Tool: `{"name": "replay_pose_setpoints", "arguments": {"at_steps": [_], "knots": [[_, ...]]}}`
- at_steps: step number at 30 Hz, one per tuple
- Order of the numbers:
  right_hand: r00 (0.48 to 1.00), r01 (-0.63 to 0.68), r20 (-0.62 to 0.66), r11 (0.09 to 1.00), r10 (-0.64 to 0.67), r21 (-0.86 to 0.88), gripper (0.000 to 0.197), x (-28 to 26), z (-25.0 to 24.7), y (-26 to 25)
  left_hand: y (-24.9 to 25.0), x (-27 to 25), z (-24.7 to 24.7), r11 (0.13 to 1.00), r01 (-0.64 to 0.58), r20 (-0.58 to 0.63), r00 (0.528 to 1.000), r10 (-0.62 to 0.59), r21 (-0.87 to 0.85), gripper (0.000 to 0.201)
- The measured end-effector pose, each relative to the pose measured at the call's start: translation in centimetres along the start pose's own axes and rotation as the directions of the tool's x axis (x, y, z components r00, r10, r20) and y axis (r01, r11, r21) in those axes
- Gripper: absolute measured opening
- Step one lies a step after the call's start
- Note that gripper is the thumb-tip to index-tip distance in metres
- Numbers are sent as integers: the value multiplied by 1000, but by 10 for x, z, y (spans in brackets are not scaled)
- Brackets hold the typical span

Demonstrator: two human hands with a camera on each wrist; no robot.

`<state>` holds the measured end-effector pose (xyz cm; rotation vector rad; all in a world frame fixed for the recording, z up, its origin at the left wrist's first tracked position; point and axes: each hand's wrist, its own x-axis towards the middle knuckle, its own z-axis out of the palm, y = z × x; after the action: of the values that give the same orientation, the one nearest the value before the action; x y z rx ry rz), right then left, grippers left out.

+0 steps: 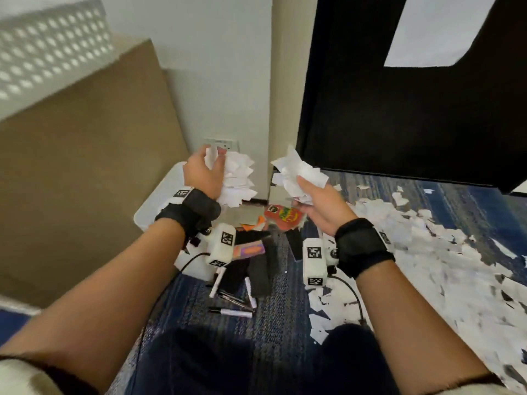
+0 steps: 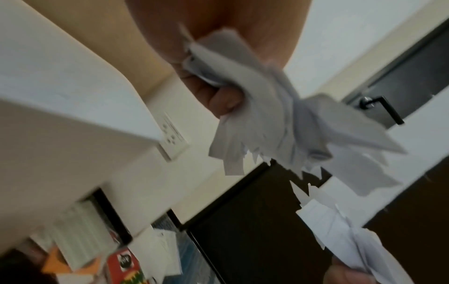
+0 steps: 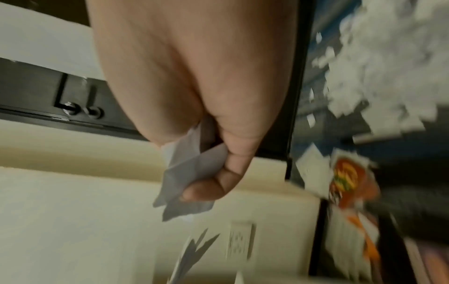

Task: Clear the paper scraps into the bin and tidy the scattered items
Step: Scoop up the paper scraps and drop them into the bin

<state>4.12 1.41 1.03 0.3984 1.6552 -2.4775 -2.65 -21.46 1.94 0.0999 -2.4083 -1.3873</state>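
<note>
Left hand [image 1: 203,174] and right hand [image 1: 319,203], raised apart, each have fingers [image 2: 219,100] clamped on a bunch of paper scraps [image 1: 238,179], likely for binning; more scraps [image 1: 445,252] litter the floor below the right fingers.

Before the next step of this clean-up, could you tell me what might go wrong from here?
1. Both the left hand and the right hand grip loose handfuls of paper scraps, with pieces sticking out, so bits may flutter back onto the carpet.
2. No bin is clearly in view, so the carry may be long.
3. Pens lie near the knees and could be stepped on.
</note>
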Motion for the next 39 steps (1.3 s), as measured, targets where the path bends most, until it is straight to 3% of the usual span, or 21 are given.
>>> {"name": "replay_pose_setpoints", "arguments": {"at_steps": [6,11,14,17,20,22,23,25,27,30,32,36,39], "knots": [[986,-120,116,993,119,0,18,23,101,43,-57,18,-67,997,76,-111,991,-73,19,20],[980,-150,111,983,162,-108,34,52,153,64,-90,17,-81,989,123,-49,992,-119,77,25],[978,-146,101,948,181,-284,35,70,172,73,-100,20,-87,976,143,19,989,-148,167,34],[982,-46,125,815,144,-578,29,87,183,80,-111,19,-90,968,111,102,985,-137,225,42],[977,86,184,580,112,-810,50,99,189,84,-124,17,-90,953,36,182,979,-95,302,45],[973,146,208,430,101,-891,52,104,189,88,-132,17,-88,889,-93,279,959,-40,447,42],[972,173,221,390,81,-904,49,105,189,90,-134,16,-88,814,-177,347,937,-31,553,39],[973,203,230,434,9,-877,41,105,186,95,-137,14,-88,651,-320,463,885,-55,689,38],[979,193,193,581,-63,-791,35,101,179,95,-138,12,-88,612,-337,497,861,-106,715,41],[988,153,112,766,-106,-625,30,88,151,84,-127,12,-86,735,-240,444,891,-92,634,45],[995,100,37,826,-96,-554,24,79,120,75,-110,13,-81,833,-186,351,936,-11,521,50],[990,-46,-135,834,-35,-549,21,60,33,51,-57,14,-51,931,-211,213,965,151,297,52],[957,-166,-292,829,4,-534,24,36,-41,32,-20,1,-9,950,-275,253,939,231,151,55]]}}
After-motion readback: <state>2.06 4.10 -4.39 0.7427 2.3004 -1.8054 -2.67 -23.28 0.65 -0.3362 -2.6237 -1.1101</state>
